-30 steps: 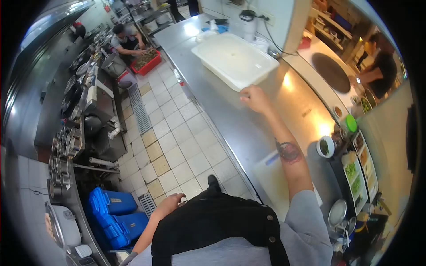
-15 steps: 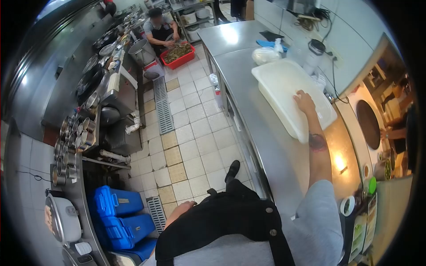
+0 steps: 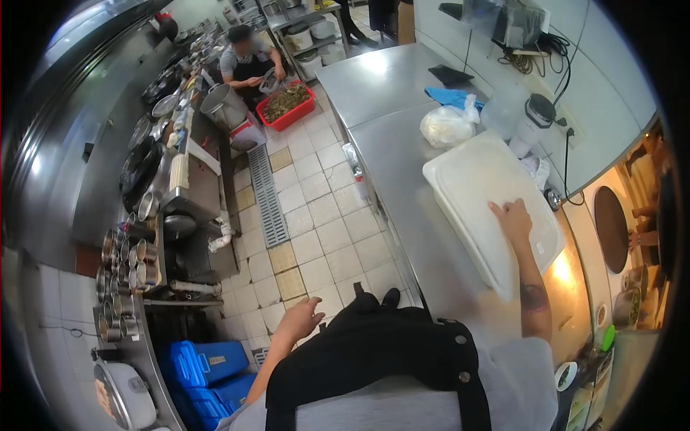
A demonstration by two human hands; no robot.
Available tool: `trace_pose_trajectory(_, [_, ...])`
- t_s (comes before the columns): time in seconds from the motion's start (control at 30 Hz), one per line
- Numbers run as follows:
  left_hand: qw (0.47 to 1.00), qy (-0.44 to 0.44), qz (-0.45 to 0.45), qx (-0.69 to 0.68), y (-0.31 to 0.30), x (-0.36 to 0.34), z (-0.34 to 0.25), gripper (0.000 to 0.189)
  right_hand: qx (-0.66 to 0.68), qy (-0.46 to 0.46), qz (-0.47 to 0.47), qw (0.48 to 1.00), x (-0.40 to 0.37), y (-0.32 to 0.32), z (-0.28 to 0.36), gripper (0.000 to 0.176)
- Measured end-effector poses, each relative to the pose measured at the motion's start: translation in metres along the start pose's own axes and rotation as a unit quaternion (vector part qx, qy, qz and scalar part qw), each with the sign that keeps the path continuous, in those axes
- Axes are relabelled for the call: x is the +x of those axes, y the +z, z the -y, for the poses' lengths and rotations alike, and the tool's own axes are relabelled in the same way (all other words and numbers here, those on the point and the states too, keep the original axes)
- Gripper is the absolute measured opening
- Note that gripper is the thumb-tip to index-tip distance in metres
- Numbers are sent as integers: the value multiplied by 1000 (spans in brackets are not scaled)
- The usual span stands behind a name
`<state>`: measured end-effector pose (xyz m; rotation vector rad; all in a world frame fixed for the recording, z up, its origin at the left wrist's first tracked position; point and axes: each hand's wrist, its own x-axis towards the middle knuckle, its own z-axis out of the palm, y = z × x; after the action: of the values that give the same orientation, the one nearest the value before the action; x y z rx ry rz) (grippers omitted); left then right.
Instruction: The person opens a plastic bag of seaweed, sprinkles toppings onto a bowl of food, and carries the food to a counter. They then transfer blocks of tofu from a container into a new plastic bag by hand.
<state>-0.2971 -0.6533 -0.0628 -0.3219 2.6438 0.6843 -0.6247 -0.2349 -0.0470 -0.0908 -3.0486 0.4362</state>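
A large white lidded container [image 3: 474,194] lies on the steel counter [image 3: 381,122] to the right. Over its lid is my right hand [image 3: 514,221], fingers partly bent and somewhat apart, nothing held between them; whether it touches the lid I cannot tell. My left hand [image 3: 302,317] hangs over the tiled floor beside the black apron [image 3: 352,359], fingers spread and empty. Beyond the container's far end sits a white plastic bag [image 3: 447,126], with a blue cloth [image 3: 449,97] behind it.
A person [image 3: 248,61] crouches by a red tub [image 3: 290,111] of dark food. Blue bins [image 3: 208,363] and a rice cooker [image 3: 129,395] are at lower left. Steel pots [image 3: 118,305] line the left shelf. A floor drain [image 3: 269,201] runs along the aisle.
My left hand has risen and come further into view. The view has shifted, and my right hand is nearer the container's right part. The crouching person now handles a bag or bowl-like item.
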Motion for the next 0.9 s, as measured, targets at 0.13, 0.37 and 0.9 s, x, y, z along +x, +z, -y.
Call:
trace_pose_trajectory(0.13, [992,107,58,19,-9,55,-11,38,40,9,-38,998,-5,-36,12,49])
trace_pose_trajectory(0.37, [963,215,153,61,-41,141,-40,36,275,81,-137,948,-77,-85,-59,27])
trace_pose_trajectory(0.9, [851,477,134,177,-30,213,-168,31,-200,502,-117,834,-386,-87,-152,60])
